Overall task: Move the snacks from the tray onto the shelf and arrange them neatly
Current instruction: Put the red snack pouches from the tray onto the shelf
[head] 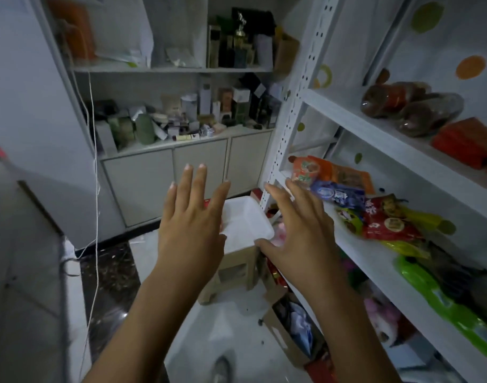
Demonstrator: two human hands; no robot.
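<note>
Both hands, left hand (191, 219) and right hand (300, 228), hover fingers spread, grasping nothing, above tray (245, 219) beside shelf (355, 244) edge

Colourful foil snack packets (386, 217) are laid overlapping on the white metal shelf (358, 252); the white rectangular foam tray (245, 217) is set beside it.

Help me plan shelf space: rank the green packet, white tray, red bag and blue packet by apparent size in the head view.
1. green packet, though it is nearest the camera.
2. white tray and red bag: they look alike, and the left hand hides part of the tray.
3. blue packet.
</note>
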